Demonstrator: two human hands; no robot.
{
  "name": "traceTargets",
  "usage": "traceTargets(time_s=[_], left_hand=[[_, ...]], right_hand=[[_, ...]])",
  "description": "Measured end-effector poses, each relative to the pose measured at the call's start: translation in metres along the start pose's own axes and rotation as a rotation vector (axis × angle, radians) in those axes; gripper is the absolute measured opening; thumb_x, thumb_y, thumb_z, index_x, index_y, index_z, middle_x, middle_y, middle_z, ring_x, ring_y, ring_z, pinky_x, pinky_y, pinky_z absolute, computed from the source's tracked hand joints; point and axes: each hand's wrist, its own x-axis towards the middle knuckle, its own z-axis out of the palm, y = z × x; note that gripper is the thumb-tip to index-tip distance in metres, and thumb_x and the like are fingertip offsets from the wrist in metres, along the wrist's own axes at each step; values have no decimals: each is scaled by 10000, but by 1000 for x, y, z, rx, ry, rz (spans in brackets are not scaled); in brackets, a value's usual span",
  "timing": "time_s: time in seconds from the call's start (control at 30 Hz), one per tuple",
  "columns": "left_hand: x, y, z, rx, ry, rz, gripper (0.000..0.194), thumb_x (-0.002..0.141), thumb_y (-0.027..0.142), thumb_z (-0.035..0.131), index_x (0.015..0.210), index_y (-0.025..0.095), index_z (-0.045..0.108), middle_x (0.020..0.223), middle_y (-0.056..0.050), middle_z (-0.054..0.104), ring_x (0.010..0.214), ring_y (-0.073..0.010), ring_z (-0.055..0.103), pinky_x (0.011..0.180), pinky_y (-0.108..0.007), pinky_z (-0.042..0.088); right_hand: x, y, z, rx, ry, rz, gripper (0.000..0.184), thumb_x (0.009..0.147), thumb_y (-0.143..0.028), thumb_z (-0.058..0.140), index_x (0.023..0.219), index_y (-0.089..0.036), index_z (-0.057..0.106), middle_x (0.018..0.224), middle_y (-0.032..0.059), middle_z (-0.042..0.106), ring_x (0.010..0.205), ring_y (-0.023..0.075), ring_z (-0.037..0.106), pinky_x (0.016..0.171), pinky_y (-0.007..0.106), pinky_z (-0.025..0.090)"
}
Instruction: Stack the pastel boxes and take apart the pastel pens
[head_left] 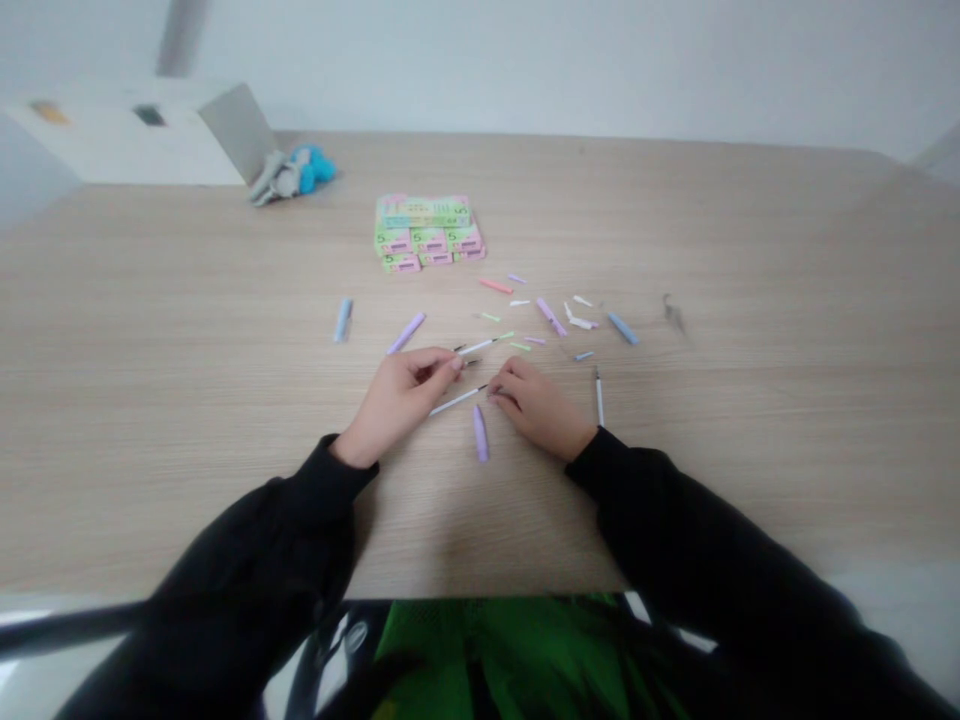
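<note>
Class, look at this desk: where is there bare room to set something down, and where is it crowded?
Bare: the table right of the blue cap, and the left part beyond the pale blue cap. Crowded: the scattered pen parts between the hands and the stacked boxes.

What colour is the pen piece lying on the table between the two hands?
Light purple. The pen piece shows in the head view, the only one here.

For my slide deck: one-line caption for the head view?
Both hands, left and right, meet at a thin white refill among scattered pen parts on a wooden table.
</note>
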Motion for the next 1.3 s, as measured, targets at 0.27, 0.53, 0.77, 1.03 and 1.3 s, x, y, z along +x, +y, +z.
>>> traceTargets(time_s=[0.27,0.53,0.77,1.03,1.3], left_hand=[[-1,2,0,26,-5,1,280,878,374,601,763,144,711,696,-17,683,601,-118,529,587,-234,411],[-3,7,-1,40,-20,7,281,885,375,594,775,143,708,697,-19,683,606,-121,535,591,-239,409],[-3,3,2,90,-35,73,295,903,380,578,786,143,710,707,-20,680,630,-129,541,583,-247,381],[-3,7,2,45,-42,45,289,897,368,579,774,139,706,698,-18,676,614,-123,530,576,-242,382],[-4,6,2,53,-31,48,293,897,377,579,804,139,722,707,-18,688,610,-125,536,564,-239,383]], right_hand=[[-1,-11,-3,-231,-132,83,171,980,-150,498,993,-86,657,1042,143,631,1028,250,581,946,363,454],[-1,2,-8,-168,52,339,141,927,-70,512,871,-143,619,1020,135,646,951,230,596,880,347,458],[-2,3,-14,-146,65,384,127,928,-88,482,916,-148,593,1027,134,660,912,226,600,825,339,451],[-4,4,-14,-118,66,362,129,919,-95,477,955,-152,588,1020,122,658,899,213,598,844,331,445],[-4,6,-16,-100,50,349,136,921,-97,471,979,-137,588,1051,133,650,907,209,607,865,335,453]])
